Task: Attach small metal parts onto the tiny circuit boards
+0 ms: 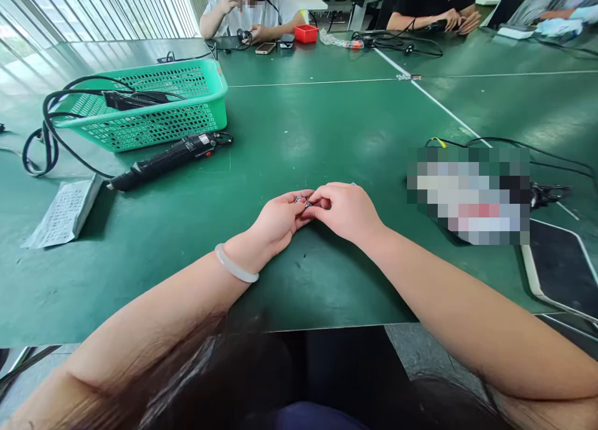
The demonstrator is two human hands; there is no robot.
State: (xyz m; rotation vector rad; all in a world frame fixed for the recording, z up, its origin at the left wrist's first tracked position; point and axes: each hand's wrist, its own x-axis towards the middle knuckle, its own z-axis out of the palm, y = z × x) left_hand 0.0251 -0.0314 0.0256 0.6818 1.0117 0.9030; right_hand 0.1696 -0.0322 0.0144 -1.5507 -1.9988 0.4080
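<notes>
Near the front middle of the green table (pixel 261 162), my left hand (pixel 275 221) is closed around small, dark-and-silver metallic pieces (pixel 303 200), with its thumb on them. My right hand (pixel 343 210) meets it from the right, its thumb and index finger pinched at the same pieces. The pieces are too small to make out, and fingers partly hide them. A pale bangle (pixel 236 265) circles my left wrist. Both hands are just above the tabletop and touch or nearly touch each other.
A green basket (pixel 159 128) with black cables stands at the left. Before it lie a black electric screwdriver (pixel 170 161) and a paper-wrapped block (pixel 63 213). At the right are a phone (pixel 560 265), cables and a blurred item. People sit across the table near a red box (pixel 306 33).
</notes>
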